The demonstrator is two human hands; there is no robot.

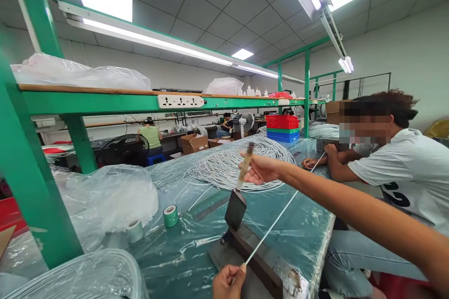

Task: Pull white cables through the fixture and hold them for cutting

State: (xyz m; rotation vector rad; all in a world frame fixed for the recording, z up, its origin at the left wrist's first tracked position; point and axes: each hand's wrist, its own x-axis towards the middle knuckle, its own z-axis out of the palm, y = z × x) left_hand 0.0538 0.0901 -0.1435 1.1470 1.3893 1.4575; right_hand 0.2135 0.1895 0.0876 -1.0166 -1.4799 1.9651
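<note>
At the bottom, my left hand (229, 281) pinches a thin white cable (273, 225) between thumb and fingers. From there the cable slants up to the right, behind my forearm, toward a co-worker's hands (331, 150). My right hand (263, 168) is closed around the upright handle (244, 167) of a bench-mounted lever tool, its handle wrapped in worn tape. Below the handle a dark metal plate (235, 209) stands raised at the far end of the tool's metal bar (257, 254), with a spring beside it. The cable crosses over the bar.
A big coil of white cable (242, 161) lies behind the tool, near stacked red, green and blue trays (282, 128). Left stand a green tape roll (170, 216), plastic bags (119, 191) and a green post (35, 149). A co-worker (410, 168) sits at right.
</note>
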